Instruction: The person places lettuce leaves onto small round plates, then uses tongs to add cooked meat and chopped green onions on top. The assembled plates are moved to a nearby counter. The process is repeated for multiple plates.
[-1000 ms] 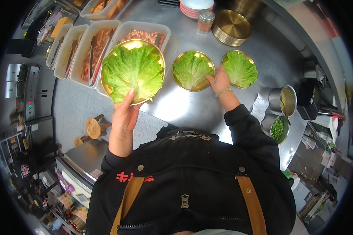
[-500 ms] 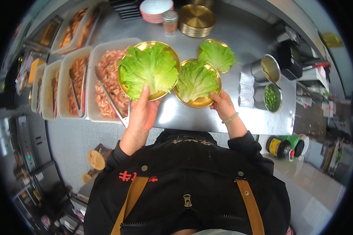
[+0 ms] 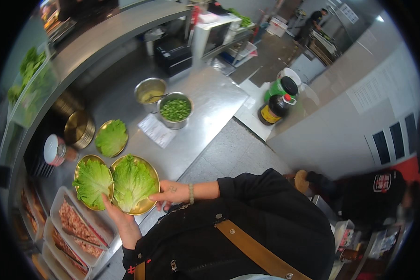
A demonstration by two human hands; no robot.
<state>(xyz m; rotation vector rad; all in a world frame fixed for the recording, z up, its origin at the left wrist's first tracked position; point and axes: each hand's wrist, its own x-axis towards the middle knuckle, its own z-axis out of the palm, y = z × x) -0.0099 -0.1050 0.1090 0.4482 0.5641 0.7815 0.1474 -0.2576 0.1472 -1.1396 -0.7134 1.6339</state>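
My left hand [image 3: 124, 225] grips the near rim of a round gold metal plate [image 3: 108, 199], its thumb over the edge. A green lettuce leaf [image 3: 91, 183] spreads across it. My right hand [image 3: 172, 192], with a beaded bracelet on the wrist, pinches the right rim of a second gold plate [image 3: 153, 169]. Another lettuce leaf [image 3: 131, 182] lies on that one. The two plates meet or overlap slightly side by side. A third lettuce-lined plate [image 3: 98, 143] rests on the steel counter beyond them.
Tubs of raw meat [image 3: 79, 224] with tongs stand at lower left. Stacked gold plates [image 3: 79, 128] and a pot of chopped scallions [image 3: 175, 109] occupy the steel counter [image 3: 205, 102]. Past its right edge stand large bottles [image 3: 273, 109]. People are at the far back and lower right.
My view has swung to the right, so the counter now runs diagonally and the back of the kitchen shows. Both hands still hold their lettuce-topped plates.
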